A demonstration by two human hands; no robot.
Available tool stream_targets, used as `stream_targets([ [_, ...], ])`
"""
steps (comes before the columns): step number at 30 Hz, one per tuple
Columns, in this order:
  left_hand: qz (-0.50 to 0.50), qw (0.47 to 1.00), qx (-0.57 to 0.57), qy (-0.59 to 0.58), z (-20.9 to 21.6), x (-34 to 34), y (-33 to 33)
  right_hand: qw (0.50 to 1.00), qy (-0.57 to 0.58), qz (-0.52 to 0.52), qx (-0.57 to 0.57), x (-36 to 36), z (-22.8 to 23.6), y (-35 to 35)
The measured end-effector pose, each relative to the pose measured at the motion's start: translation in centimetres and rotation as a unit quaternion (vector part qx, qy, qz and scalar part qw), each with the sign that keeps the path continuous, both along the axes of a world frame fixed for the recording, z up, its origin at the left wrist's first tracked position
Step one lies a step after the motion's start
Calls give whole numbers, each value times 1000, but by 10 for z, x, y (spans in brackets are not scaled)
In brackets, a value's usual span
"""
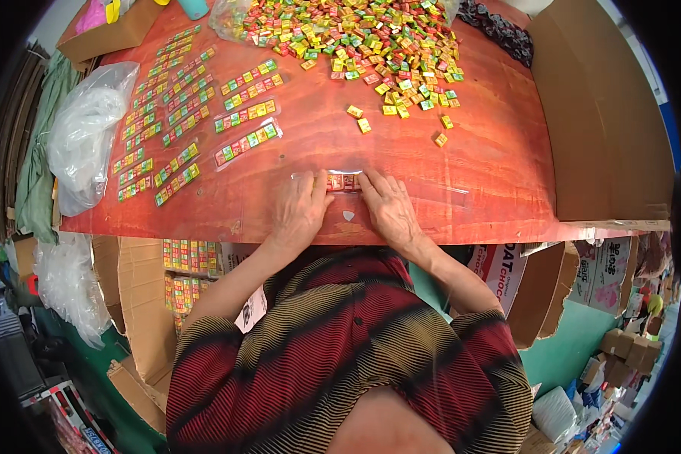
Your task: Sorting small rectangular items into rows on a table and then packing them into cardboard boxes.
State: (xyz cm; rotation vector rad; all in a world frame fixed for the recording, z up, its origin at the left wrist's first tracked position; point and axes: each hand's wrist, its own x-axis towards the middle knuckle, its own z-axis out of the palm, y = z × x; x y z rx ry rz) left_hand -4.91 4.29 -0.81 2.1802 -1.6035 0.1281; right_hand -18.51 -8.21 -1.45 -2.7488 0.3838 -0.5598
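A short row of small red boxes (pixel 344 182) lies on the red table near its front edge, with a strip of clear plastic along it. My left hand (pixel 304 206) closes on its left end, and my right hand (pixel 390 206) grips the right end. My fingers cover both ends, so the row's full length is hidden. Just below it lies a small pale scrap (pixel 348 216). Up and to the left, a row of red, green and yellow boxes in clear plastic (pixel 247 145) is the closest of several such rows.
A big heap of loose small boxes (pixel 371 45) covers the table's far middle. Clear plastic bags (pixel 87 140) sit at the left edge. A tall cardboard box (pixel 605 121) stands on the right. Below the table's left side, an open carton (pixel 145 303) stands beside packed rows (pixel 189 257).
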Motion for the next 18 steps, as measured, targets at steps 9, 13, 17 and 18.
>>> stream_targets([
  [9, 9, 993, 70, -94, -11, -9, 17, 992, 123, -13, -26, -4, 3, 35],
  [13, 6, 992, 81, -95, -12, -9, 17, 989, 144, 15, -12, -4, 7, 37],
  [17, 14, 992, 95, -79, -8, -10, 17, 986, 155, -25, -55, -14, -1, 42],
  [18, 13, 992, 95, -78, -7, -10, 17, 986, 156, -24, -55, -14, -1, 43],
])
